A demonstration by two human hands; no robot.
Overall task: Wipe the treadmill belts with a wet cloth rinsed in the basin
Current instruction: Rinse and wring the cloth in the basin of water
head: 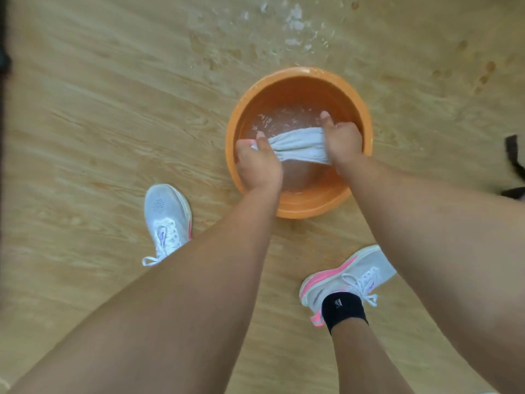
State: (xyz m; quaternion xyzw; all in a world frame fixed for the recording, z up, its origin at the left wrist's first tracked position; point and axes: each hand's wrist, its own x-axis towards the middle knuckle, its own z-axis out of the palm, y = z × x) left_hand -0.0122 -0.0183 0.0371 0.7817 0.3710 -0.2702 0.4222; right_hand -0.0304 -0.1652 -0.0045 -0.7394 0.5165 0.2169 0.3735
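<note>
- Wood-grain floor (99, 123) filled the frame, seen from straight above.
- Right of centre, a white cloth (298, 145) was stretched taut between both hands, bunched into folds, just over the water (289, 118) inside the basin.
- At the cloth's left end, the left hand (257, 166) had its fingers curled tightly round the fabric, knuckles up.
- At the other end, the right hand (342, 143) gripped the cloth in the same way, its thumb raised toward the top of the frame.
- An orange round basin (298, 213) stood on the floor; the water in it was shallow and rippled.
- Wet splashes (295, 21) marked the floor above the basin, near the top edge.
- Below the basin, a white shoe (166, 220) sat at lower left, and a white-and-pink shoe (349, 277) with a black sock (343, 309) at lower right.
- At the right edge lay a dark strap-like object (514, 155), too blurred to identify.
</note>
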